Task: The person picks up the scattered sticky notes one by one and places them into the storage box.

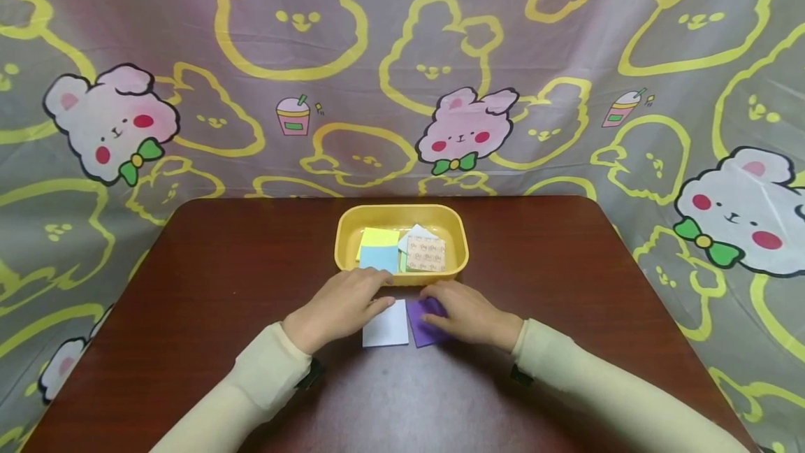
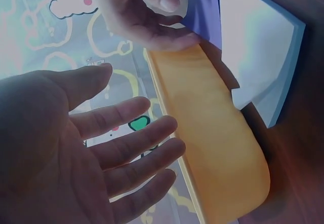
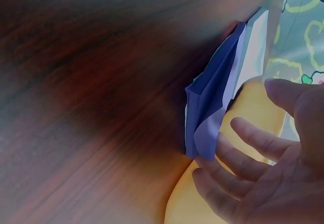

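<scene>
A white note pad and a purple note pad lie side by side on the table, just in front of a yellow plastic basket. My left hand hovers over the white pad's left side, its fingers spread and holding nothing in the left wrist view. Over the purple pad's right side is my right hand, fingers loosely bent. In the right wrist view those fingertips are at the edge of the purple pad; whether they touch it I cannot tell.
Inside the basket lie a yellow pad, a light blue pad, a patterned pad and partly covered white and green ones. The dark red wooden table ends at the back against a cartoon-print curtain.
</scene>
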Demonstrator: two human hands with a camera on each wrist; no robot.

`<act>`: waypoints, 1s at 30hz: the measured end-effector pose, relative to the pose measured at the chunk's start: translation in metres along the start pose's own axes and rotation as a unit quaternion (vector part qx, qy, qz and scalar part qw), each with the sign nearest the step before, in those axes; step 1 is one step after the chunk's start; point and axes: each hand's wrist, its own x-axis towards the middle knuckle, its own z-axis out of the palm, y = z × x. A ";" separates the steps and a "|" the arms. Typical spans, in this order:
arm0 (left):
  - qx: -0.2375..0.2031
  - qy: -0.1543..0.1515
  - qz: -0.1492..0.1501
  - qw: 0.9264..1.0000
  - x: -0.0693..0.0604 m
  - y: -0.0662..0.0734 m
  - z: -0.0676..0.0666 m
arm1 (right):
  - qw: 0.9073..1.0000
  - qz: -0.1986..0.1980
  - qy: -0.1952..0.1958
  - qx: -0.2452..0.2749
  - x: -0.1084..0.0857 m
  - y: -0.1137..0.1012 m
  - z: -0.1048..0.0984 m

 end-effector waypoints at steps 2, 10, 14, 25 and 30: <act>0.000 -0.005 0.000 1.000 0.001 0.001 0.001 | 1.000 -0.003 -0.005 -0.005 0.000 0.001 0.000; 0.001 -0.014 0.016 1.000 0.000 0.005 0.009 | 0.999 -0.013 -0.022 -0.029 0.000 0.002 0.001; 0.011 -0.015 0.023 1.000 -0.001 0.006 0.017 | 0.999 -0.009 -0.030 -0.034 0.000 0.002 0.002; 0.029 -0.039 0.026 0.998 -0.001 0.010 0.034 | 0.999 0.010 -0.028 -0.018 0.001 0.003 0.004; 0.029 -0.044 0.030 0.998 0.000 0.009 0.040 | 0.998 0.040 -0.039 0.001 0.002 0.002 0.004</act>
